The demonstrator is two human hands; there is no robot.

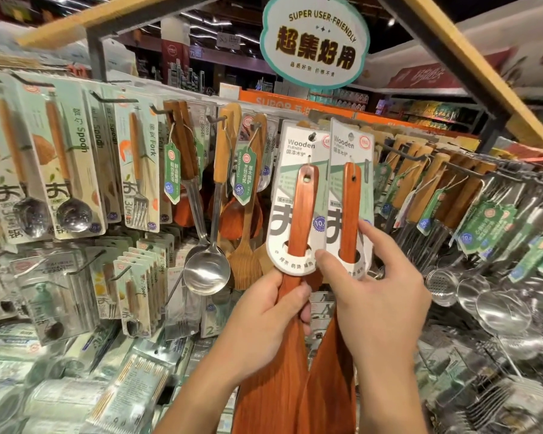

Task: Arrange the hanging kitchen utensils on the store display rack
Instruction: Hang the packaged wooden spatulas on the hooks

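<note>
Two reddish wooden turners on white "Wooden Turner" cards are at the centre of the rack. My left hand grips the left turner at its neck, just below its card, whose hole sits at a hook. My right hand pinches the lower part of the right turner's card between thumb and fingers. The two wide blades hang side by side between my forearms.
Carded spoons and forks hang at the left. A steel ladle and pale wooden spatulas hang just left of the turners. Wooden-handled steel utensils crowd the hooks at the right. A round sign hangs overhead.
</note>
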